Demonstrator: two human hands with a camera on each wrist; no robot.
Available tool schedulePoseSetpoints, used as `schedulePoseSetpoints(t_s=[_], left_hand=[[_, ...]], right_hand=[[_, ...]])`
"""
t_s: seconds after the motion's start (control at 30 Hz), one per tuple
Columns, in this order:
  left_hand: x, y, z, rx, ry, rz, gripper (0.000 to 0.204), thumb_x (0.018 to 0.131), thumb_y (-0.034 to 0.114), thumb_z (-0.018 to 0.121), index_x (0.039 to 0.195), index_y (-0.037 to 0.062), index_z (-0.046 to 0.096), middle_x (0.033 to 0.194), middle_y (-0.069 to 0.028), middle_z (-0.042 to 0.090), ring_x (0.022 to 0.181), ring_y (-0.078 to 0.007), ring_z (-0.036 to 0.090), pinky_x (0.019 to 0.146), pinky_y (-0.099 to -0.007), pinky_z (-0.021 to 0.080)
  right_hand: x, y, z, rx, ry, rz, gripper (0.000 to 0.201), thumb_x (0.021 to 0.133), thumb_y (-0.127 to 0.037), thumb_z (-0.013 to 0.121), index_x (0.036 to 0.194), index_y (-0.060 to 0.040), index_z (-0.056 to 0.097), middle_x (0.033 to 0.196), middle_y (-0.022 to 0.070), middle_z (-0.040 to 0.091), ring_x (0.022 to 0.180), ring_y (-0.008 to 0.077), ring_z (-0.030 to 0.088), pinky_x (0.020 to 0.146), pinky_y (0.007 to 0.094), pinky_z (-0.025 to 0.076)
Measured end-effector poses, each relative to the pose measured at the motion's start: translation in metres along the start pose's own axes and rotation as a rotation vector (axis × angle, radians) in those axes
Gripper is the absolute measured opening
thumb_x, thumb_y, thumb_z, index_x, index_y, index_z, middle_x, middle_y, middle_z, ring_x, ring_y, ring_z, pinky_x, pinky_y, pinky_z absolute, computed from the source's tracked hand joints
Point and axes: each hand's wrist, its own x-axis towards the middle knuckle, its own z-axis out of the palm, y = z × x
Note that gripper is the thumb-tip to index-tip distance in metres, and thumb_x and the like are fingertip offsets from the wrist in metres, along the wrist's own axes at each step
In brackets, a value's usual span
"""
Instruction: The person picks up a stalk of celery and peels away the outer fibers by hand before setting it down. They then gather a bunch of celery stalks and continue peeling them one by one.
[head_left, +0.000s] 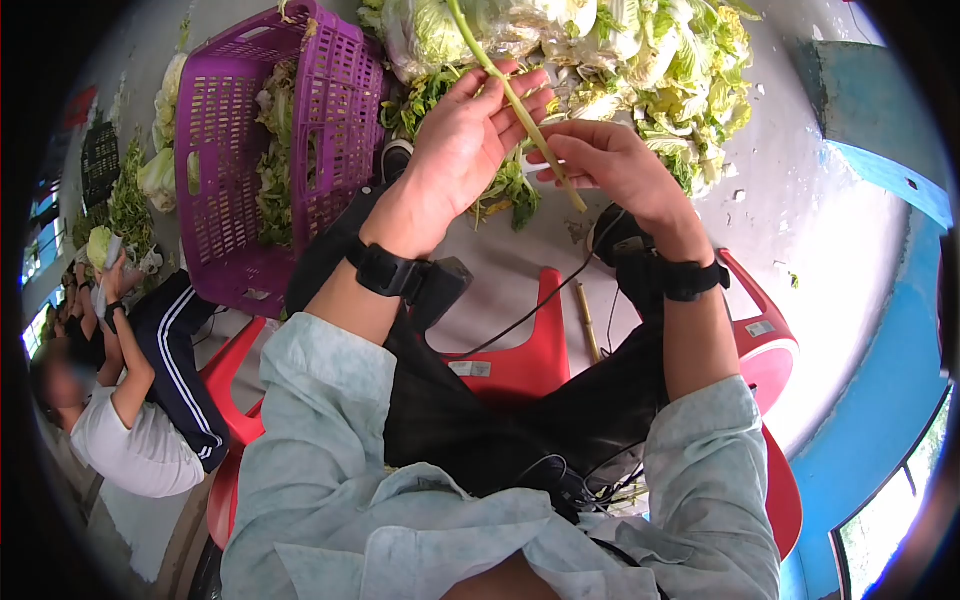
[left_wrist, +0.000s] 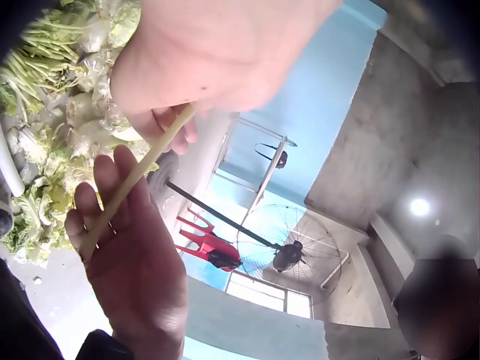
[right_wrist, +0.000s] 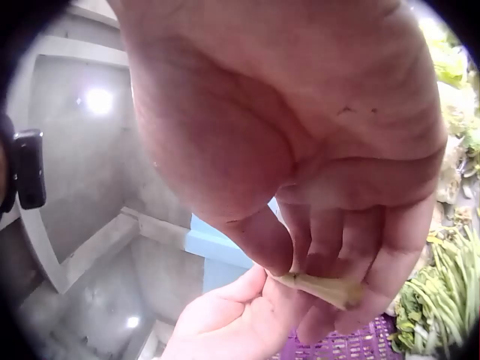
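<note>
A long, pale-green vegetable stalk [head_left: 523,112] slants between both hands, its thicker end down toward the body. My left hand [head_left: 448,150], palm up, holds it between thumb and fingers higher up. My right hand [head_left: 628,172] pinches it near the lower end, thumb on one side and fingers behind. In the left wrist view the stalk [left_wrist: 139,172] runs across the right hand's fingers. The right wrist view shows the stalk's cut-looking end [right_wrist: 334,289] under the right thumb; the left hand [right_wrist: 232,319] is partly hidden behind.
Cabbages and loose leaves [head_left: 650,80] lie heaped on the floor ahead. A purple basket [head_left: 320,120] with greens inside stands tilted at the left. Red stools [head_left: 520,365] are around the legs. A cable [head_left: 540,305] hangs between the wrists. Another person [head_left: 140,430] sits at the left.
</note>
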Motion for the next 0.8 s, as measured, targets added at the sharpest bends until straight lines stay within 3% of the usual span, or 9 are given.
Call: schedulePoseSetpoints(t_s=[0.13,0.23,0.33,0.43,0.53,0.63,0.73,0.8], left_hand=[[0.003,0.003,-0.006,-0.052,0.027,0.075,0.028,0.110,0.017,0.046,0.135,0.0048,0.048,0.137,-0.0178,0.059,0.129,-0.0286,0.058,0.113,-0.0407,0.048],[0.003,0.009,-0.007,-0.041,0.050,0.126,0.025,0.109,0.018,0.050,0.130,0.0051,0.051,0.136,-0.0170,0.059,0.128,-0.0289,0.058,0.112,-0.0415,0.048],[0.003,0.014,-0.005,-0.023,0.079,0.159,0.023,0.107,0.019,0.055,0.125,0.0054,0.052,0.134,-0.0166,0.060,0.126,-0.0288,0.059,0.112,-0.0411,0.048],[0.002,0.015,-0.005,0.011,0.096,0.167,0.023,0.106,0.020,0.059,0.122,0.0054,0.053,0.132,-0.0165,0.061,0.125,-0.0284,0.060,0.111,-0.0404,0.049],[0.002,0.015,-0.006,0.068,0.107,0.202,0.025,0.105,0.021,0.060,0.122,0.0051,0.054,0.130,-0.0166,0.063,0.123,-0.0277,0.061,0.110,-0.0397,0.050],[0.002,0.021,-0.002,0.110,0.094,0.206,0.024,0.104,0.021,0.061,0.121,0.0048,0.054,0.128,-0.0167,0.064,0.122,-0.0270,0.062,0.108,-0.0394,0.051],[0.000,0.023,-0.001,0.153,0.019,0.152,0.022,0.104,0.019,0.062,0.119,0.0046,0.056,0.127,-0.0163,0.065,0.121,-0.0260,0.063,0.107,-0.0386,0.051],[-0.002,0.019,0.002,0.173,-0.026,0.090,0.020,0.104,0.017,0.062,0.118,0.0045,0.057,0.126,-0.0157,0.065,0.120,-0.0250,0.063,0.107,-0.0376,0.052]], right_hand=[[-0.005,-0.006,-0.006,0.029,-0.069,0.043,0.034,0.102,-0.019,0.061,0.123,0.0070,0.065,0.102,0.0068,0.075,0.085,0.0099,0.070,0.077,0.0223,0.055],[-0.014,-0.019,-0.003,0.047,-0.007,0.048,0.037,0.104,-0.020,0.059,0.132,0.0035,0.062,0.110,0.0080,0.075,0.094,0.0117,0.071,0.086,0.0251,0.056],[-0.014,-0.020,-0.001,0.009,0.086,-0.010,0.033,0.100,-0.019,0.064,0.121,0.0052,0.068,0.101,0.0069,0.077,0.089,0.0105,0.071,0.079,0.0236,0.056],[-0.005,-0.009,-0.002,-0.173,0.160,-0.161,0.030,0.098,-0.019,0.067,0.118,0.0035,0.070,0.100,0.0057,0.077,0.088,0.0111,0.071,0.080,0.0259,0.056],[-0.006,-0.011,0.001,-0.519,0.352,-0.248,0.030,0.096,-0.019,0.070,0.116,0.0031,0.072,0.100,0.0051,0.077,0.085,0.0116,0.071,0.080,0.0273,0.057],[-0.007,-0.014,0.000,-0.505,0.395,-0.273,0.029,0.097,-0.020,0.071,0.115,0.0030,0.071,0.101,0.0055,0.077,0.083,0.0121,0.072,0.079,0.0275,0.057],[-0.003,-0.012,-0.005,-0.058,0.227,-0.192,0.026,0.099,-0.020,0.070,0.114,0.0015,0.071,0.102,0.0060,0.076,0.085,0.0124,0.072,0.079,0.0270,0.057],[-0.008,-0.017,-0.004,0.009,0.183,-0.145,0.024,0.099,-0.019,0.070,0.114,0.0007,0.071,0.102,0.0062,0.075,0.086,0.0125,0.072,0.080,0.0262,0.057]])
